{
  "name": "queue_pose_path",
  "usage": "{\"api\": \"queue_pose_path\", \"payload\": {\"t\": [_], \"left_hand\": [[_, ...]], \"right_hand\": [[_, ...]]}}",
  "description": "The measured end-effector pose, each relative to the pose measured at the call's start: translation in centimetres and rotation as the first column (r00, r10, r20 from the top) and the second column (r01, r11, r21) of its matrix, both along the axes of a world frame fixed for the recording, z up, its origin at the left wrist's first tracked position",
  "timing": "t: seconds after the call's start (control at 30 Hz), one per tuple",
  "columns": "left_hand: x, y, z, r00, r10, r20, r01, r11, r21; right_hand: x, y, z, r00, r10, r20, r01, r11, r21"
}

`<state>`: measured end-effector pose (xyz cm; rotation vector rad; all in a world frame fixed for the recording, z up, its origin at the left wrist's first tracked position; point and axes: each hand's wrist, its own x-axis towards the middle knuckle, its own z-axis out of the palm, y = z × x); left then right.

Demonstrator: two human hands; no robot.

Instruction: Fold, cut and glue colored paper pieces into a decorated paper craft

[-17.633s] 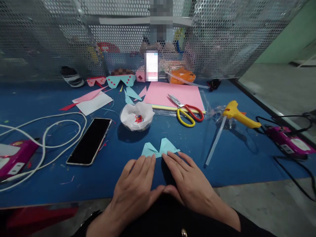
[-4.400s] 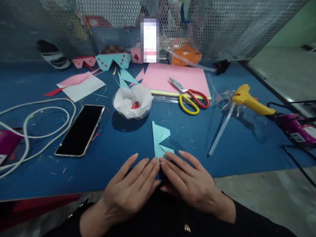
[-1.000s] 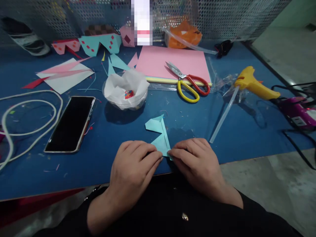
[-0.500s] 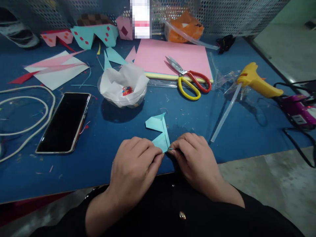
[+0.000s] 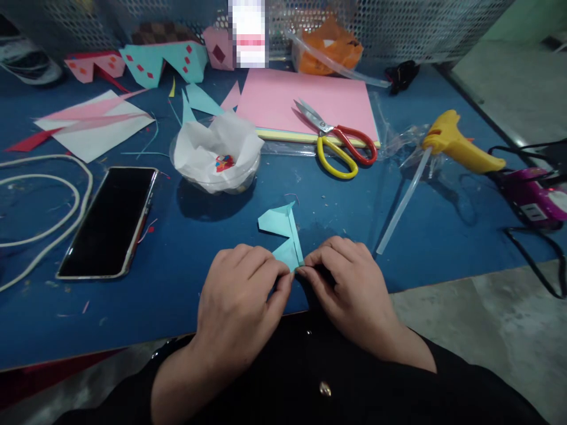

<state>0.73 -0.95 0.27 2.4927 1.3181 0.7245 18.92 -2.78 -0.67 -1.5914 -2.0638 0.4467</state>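
A small folded turquoise paper piece lies near the front edge of the blue table, with a V-shaped notch facing left and a narrow folded strip along its right side. My left hand pinches its lower corner between thumb and fingers. From the right, my right hand closes its thumb and fingertips on the bottom end of the folded strip. The fingertips of both hands are nearly touching. Beyond the paper sits a clear bowl lined with white paper, with small red and blue bits inside.
Red-and-yellow scissors rest on stacked pink paper. A yellow glue gun with a clear stick lies right. Left are a phone, a white cable and paper scraps. Decorated paper pieces stand behind.
My right fingertips have shifted slightly over the strip's lower end, which now lies flatter. The whole view has moved a little, and my left hand keeps its pinch.
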Motion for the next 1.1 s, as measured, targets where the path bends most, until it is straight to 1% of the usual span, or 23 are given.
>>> {"api": "queue_pose_path", "payload": {"t": [0.13, 0.37, 0.5, 0.57, 0.63, 0.73, 0.8, 0.87, 0.9, 0.97, 1.07, 1.1], "left_hand": [[0.1, 0.1, 0.1, 1.000, -0.002, -0.009, 0.002, 1.000, -0.010], [0.1, 0.1, -0.2, 0.999, -0.003, 0.046, 0.003, 1.000, -0.002], [0.0, 0.0, -0.2, 1.000, 0.002, 0.021, -0.002, 1.000, -0.002], [0.0, 0.0, -0.2, 1.000, -0.003, 0.007, 0.003, 1.000, 0.001], [-0.1, 0.0, -0.2, 1.000, -0.030, -0.004, 0.030, 0.999, 0.022], [-0.2, 0.0, -0.5, 0.993, -0.111, -0.034, 0.113, 0.989, 0.094], [-0.3, -0.1, -0.7, 0.985, -0.155, -0.082, 0.167, 0.972, 0.163], [-0.4, -0.3, -0.8, 0.974, -0.175, -0.147, 0.205, 0.952, 0.228], [-0.5, -0.4, -0.8, 0.968, -0.179, -0.176, 0.221, 0.941, 0.255], [-0.5, -0.6, -0.6, 0.956, -0.191, -0.224, 0.250, 0.927, 0.278], [-0.4, -1.0, -0.2, 0.943, -0.209, -0.260, 0.278, 0.924, 0.263], [-0.4, -1.1, -0.1, 0.940, -0.213, -0.265, 0.281, 0.925, 0.255]], "right_hand": [[-0.1, 0.0, -0.3, 0.999, -0.024, -0.025, 0.024, 1.000, 0.005], [-0.2, 0.0, -0.5, 0.997, -0.028, -0.077, 0.029, 0.999, 0.016], [-0.2, 0.0, -0.7, 0.997, -0.027, -0.079, 0.030, 0.999, 0.035], [-0.2, -0.1, -0.8, 0.996, -0.047, -0.080, 0.050, 0.998, 0.044], [-0.2, -0.1, -1.0, 0.994, -0.069, -0.084, 0.073, 0.996, 0.051], [-0.2, -0.2, -1.2, 0.992, -0.082, -0.096, 0.088, 0.994, 0.058], [-0.1, -0.3, -1.2, 0.990, -0.084, -0.110, 0.091, 0.994, 0.064], [0.0, -0.5, -1.1, 0.987, -0.079, -0.143, 0.091, 0.992, 0.086], [0.2, -0.6, -1.1, 0.985, -0.059, -0.161, 0.077, 0.991, 0.107], [0.6, -0.9, -1.2, 0.984, 0.028, -0.174, 0.003, 0.985, 0.174], [1.3, -1.3, -1.6, 0.975, 0.205, -0.089, -0.170, 0.939, 0.297], [1.5, -1.4, -1.9, 0.969, 0.243, -0.048, -0.214, 0.920, 0.328]]}}
